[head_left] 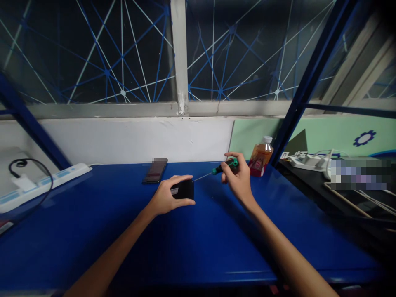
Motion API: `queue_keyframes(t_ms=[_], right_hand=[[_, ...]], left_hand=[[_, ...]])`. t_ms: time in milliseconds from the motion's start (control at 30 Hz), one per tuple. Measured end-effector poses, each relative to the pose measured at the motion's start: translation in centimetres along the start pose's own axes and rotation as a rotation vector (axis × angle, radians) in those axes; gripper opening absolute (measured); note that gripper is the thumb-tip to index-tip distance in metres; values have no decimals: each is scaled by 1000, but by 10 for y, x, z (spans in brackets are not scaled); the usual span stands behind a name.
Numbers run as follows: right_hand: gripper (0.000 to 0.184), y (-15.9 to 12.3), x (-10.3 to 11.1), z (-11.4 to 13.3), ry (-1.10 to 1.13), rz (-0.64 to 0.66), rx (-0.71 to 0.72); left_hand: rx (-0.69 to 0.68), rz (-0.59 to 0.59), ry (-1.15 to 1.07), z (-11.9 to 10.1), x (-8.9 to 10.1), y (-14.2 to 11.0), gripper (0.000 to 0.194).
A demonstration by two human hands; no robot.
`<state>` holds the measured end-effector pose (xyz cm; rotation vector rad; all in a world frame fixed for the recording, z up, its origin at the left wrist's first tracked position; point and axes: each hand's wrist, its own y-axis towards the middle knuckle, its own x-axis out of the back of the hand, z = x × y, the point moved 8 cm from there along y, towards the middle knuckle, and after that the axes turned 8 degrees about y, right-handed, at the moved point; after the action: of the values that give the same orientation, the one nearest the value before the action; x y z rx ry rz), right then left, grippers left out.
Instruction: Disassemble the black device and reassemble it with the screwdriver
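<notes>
My left hand (pixel 168 197) grips a small black box-shaped device (pixel 184 189) and holds it just above the blue table (pixel 198 243), thumb on top and fingers below. My right hand (pixel 238 178) holds a screwdriver (pixel 223 166) with a green and black handle. Its thin metal shaft points left, and the tip meets the right end of the black device. Both forearms reach in from the bottom of the view.
A dark flat phone-like device (pixel 155 170) lies at the back of the table. A bottle of orange liquid (pixel 261 156) stands right of my right hand. A white power strip (pixel 40 185) with a black cable lies at the left. Blue frame posts rise on both sides.
</notes>
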<state>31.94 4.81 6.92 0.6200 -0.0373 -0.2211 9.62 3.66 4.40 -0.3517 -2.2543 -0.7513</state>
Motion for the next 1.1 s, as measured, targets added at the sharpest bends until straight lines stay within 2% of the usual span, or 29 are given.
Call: queue_keyframes(t_ms=[167, 367, 700, 833, 1100], right_hand=[[27, -1, 0, 4, -83, -13, 12], [23, 0, -2, -2, 5, 37, 36], [25, 0, 4, 2, -121, -55, 2], [27, 1, 2, -4, -95, -6, -30], [29, 2, 0, -4, -20, 35, 11]], left_hand=[[1, -2, 8, 0, 0, 0, 64], [5, 1, 5, 1, -1, -1, 65], [4, 3, 4, 2, -1, 0, 65], [-1, -1, 5, 3, -1, -1, 64], [1, 4, 14, 3, -1, -1, 65]])
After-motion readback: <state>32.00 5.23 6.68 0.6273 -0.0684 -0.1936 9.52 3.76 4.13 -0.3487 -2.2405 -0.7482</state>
